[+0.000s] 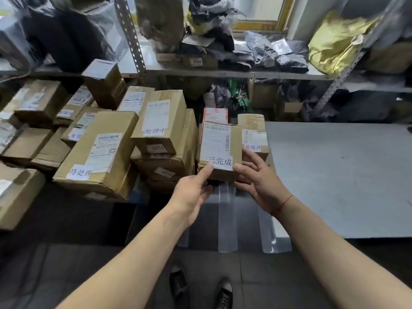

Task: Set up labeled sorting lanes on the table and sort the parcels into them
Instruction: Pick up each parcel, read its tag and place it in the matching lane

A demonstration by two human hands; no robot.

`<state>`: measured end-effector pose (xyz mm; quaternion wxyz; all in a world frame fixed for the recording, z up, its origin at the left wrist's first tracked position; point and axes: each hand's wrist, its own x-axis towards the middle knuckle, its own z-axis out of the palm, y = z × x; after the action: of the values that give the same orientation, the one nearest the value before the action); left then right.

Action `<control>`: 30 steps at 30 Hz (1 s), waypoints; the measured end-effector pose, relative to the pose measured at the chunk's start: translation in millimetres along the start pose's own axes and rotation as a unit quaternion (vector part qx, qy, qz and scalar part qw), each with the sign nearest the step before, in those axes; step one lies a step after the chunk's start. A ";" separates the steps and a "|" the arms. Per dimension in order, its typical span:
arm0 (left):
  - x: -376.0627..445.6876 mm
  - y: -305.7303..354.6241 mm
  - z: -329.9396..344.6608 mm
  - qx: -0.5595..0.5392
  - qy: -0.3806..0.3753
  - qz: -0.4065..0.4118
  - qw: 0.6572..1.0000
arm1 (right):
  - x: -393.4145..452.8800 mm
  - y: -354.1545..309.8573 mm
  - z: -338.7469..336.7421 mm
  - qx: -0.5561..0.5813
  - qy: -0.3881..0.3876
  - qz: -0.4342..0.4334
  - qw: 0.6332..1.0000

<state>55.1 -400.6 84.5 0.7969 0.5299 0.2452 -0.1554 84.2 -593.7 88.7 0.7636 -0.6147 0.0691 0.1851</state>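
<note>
A small cardboard parcel [219, 148] sits at the near left end of the grey table [334, 175]. A white paper label [221, 162] with black characters lies on its front edge. My left hand [192, 192] presses the label's left end with the thumb. My right hand [259, 179] hovers open beside the parcel's right corner, fingers spread. Behind it stands another labeled parcel [254, 137]. To the left, stacked boxes carry similar labels: one tall box [160, 126] and one long box [100, 152].
Many more cardboard boxes [38, 103] pile up at the left. Metal shelving [223, 73] behind holds dark and yellow mailer bags. Strips of clear tape [227, 217] hang off the table's front edge. My shoes [224, 293] show on the floor below.
</note>
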 end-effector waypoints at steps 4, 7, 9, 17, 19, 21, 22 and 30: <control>1.9 -8.9 8.1 -0.107 0.026 -0.015 0.994 | 3.1 10.0 1.6 -0.003 0.000 0.014 1.000; 9.1 -18.7 7.0 -0.159 0.060 -0.032 0.985 | 13.0 12.5 -10.5 -0.040 0.022 0.037 0.998; 11.5 -26.6 4.2 -0.182 0.077 -0.041 0.979 | 28.5 18.5 -24.0 -0.148 0.094 0.047 0.983; 11.1 -55.5 -4.2 -0.218 0.120 -0.083 0.965 | 78.4 71.5 -44.2 -0.300 0.104 0.171 0.933; 11.9 -60.9 -3.9 -0.222 0.115 -0.088 0.964 | 82.6 75.3 -47.0 -0.276 0.095 0.182 0.939; 13.6 -66.4 -2.2 -0.231 0.122 -0.098 0.960 | 85.3 77.4 -50.0 -0.240 0.092 0.191 0.947; 15.3 -69.8 -1.0 -0.236 0.128 -0.103 0.958 | 86.2 78.0 -51.7 -0.234 0.089 0.192 0.949; 38.9 -97.1 4.9 -0.264 0.184 -0.135 0.937 | 84.2 84.5 -61.1 -0.206 0.084 0.191 0.956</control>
<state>39.2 -442.5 -10.2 0.8205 0.2814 0.4893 -0.0909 138.2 -621.0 -30.9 0.5621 -0.7476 0.2091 0.2854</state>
